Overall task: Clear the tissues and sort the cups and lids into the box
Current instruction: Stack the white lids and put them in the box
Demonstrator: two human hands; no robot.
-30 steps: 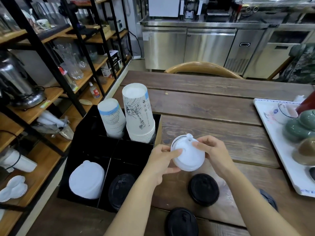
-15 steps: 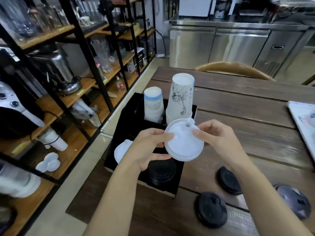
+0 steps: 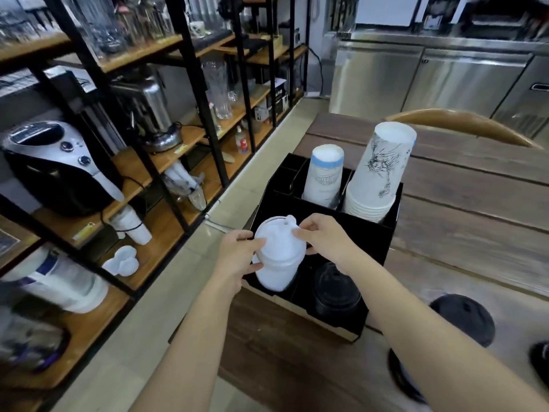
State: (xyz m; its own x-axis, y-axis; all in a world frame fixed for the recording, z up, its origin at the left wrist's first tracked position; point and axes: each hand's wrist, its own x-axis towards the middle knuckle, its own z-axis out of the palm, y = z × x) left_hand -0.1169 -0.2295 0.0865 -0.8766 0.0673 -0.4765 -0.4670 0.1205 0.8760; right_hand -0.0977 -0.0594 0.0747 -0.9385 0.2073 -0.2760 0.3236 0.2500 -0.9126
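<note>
A black divided box (image 3: 383, 251) sits on the left end of the wooden table (image 3: 463, 221). Both hands hold a white lid (image 3: 279, 242) over the box's front left compartment, above a stack of white lids (image 3: 274, 279). My left hand (image 3: 237, 257) grips its left rim and my right hand (image 3: 323, 236) its right rim. The front right compartment holds stacked black lids (image 3: 335, 288). At the back stand a blue-banded cup stack (image 3: 325, 175) and a taller stack of drawn-on cups (image 3: 378, 173). No tissues are in sight.
Loose black lids (image 3: 466, 318) lie on the table at the right, partly behind my right arm. Black-framed wooden shelves (image 3: 166, 156) with appliances, glasses and cups stand to the left across a tiled gap. A wooden chair back (image 3: 463, 126) and steel counters sit beyond.
Both hands carried the white lid left from over the table to above the box's front left compartment. My view swung left, so the white tray at the right is out of sight.
</note>
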